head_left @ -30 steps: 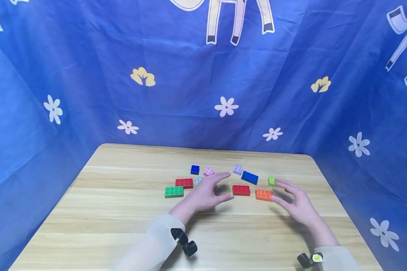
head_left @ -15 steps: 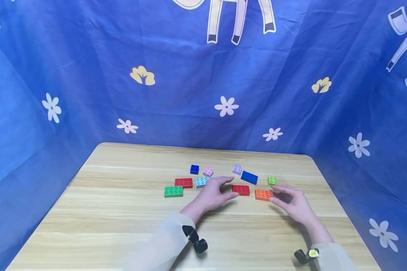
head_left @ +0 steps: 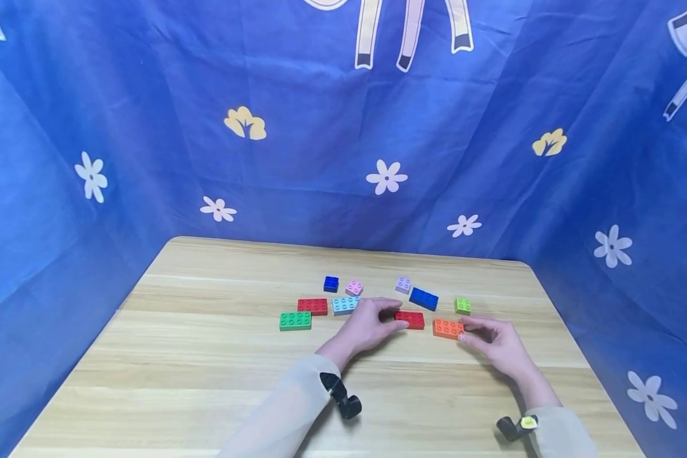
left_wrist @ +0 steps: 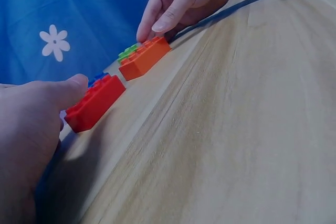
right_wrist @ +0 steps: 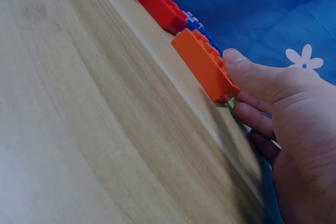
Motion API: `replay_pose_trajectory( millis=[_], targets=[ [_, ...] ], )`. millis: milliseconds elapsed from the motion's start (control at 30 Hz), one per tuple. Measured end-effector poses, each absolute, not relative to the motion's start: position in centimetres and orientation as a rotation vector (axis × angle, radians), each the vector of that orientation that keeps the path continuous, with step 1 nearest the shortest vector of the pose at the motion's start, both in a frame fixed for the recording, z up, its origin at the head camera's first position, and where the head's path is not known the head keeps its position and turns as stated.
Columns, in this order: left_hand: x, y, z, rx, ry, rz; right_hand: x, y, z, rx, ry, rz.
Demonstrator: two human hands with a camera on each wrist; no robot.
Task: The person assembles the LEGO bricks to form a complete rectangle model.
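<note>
Straddling the front red brick, head view: the left hand has moved right over the last second and now stands with thumb and fingers moderately parted around that brick's left end.
Orange brick, head view: it lies on the desk, right of the front red brick with a gap between; the right hand has drawn down to its right end, thumb and fingers narrowly spread.
Bricks uncovered, head view: the lime brick and light blue brick, partly masked a second ago, show more fully.
Left thumb, left wrist view: it overlaps the near end of the front red brick; the other fingers are hidden, so contact cannot be told.
Right thumb, right wrist view: its tip is close by the end of the orange brick, with fingers reaching behind that end; a firm pinch is not evident.
Meaning for the work: each hand now appears lined up with its own brick, and the grip seems not yet made, since both bricks look seated on the desk.
</note>
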State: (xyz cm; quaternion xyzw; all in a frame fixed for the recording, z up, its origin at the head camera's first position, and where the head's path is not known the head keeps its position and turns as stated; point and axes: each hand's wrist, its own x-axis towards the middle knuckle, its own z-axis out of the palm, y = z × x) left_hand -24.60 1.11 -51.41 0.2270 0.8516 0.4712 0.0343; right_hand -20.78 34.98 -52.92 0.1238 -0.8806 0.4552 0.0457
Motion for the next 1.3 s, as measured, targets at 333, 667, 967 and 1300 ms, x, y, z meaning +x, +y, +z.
replay_pose_trajectory(
  millis=[333,667,967,1300],
  targets=[
    [-25.4,1.7,-51.6,0.738,2.67,1.365,-21.1,34.2,-52.6,0.321,-2.783,1.227],
    [-25.7,1.3,-51.4,0.834,2.708,1.236,-21.3,34.4,-52.4,0.345,-2.791,1.201],
    [-25.2,0.6,-51.0,0.848,2.681,1.182,-21.1,34.9,-52.5,0.366,-2.787,1.194],
    [-24.4,0.0,-51.3,0.839,2.681,1.226,-21.1,35.3,-52.7,0.411,-2.786,1.198]
  ],
)
